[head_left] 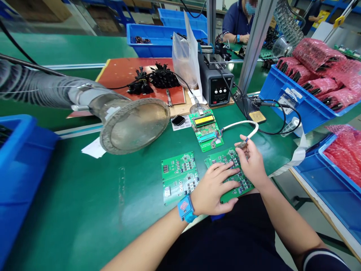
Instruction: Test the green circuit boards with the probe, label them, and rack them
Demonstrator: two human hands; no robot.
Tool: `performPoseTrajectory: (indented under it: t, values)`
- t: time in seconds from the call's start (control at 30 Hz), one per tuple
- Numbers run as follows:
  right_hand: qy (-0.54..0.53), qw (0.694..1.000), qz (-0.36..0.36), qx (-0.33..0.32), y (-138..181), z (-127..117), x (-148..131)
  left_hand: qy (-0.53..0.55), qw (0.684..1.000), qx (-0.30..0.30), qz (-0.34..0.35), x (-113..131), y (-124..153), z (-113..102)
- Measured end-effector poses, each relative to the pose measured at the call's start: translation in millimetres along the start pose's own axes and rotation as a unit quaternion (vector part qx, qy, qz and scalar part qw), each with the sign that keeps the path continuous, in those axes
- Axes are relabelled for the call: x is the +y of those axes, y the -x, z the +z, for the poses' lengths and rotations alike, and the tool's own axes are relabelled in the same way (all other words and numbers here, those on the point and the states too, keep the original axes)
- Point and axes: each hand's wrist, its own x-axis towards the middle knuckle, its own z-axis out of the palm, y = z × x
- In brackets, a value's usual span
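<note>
My left hand (216,186) lies with spread fingers on a green circuit board (218,157) near the table's front edge. Between the fingertips of my right hand (251,162) is a small connector (241,144), held over the board's upper right part. From it a white sleeved cable (241,122) loops back to a green programmer board (206,131) with a yellow display (204,119). Left of my hands lies another green circuit board (179,174) with a small digit display. A blue wrist strap (186,209) is on my left wrist. Whether the connector touches the board is hidden by my fingers.
A fume extraction hood (135,126) juts in from the left. Behind are a soldering station (217,82), an iron stand (255,113) and black cable bundles (163,77). Blue bins (287,101) with pink-wrapped boards stand right; another blue bin (22,180) is left. A co-worker (238,22) sits opposite.
</note>
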Motion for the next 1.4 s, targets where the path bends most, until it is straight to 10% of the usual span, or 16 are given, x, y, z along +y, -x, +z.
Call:
performPoseTrajectory:
  t: [1.4]
  values:
    - [0.018,0.998,0.017,-0.049,-13,0,-4,0.0,1.0,-0.004,-0.008,1,0,-1]
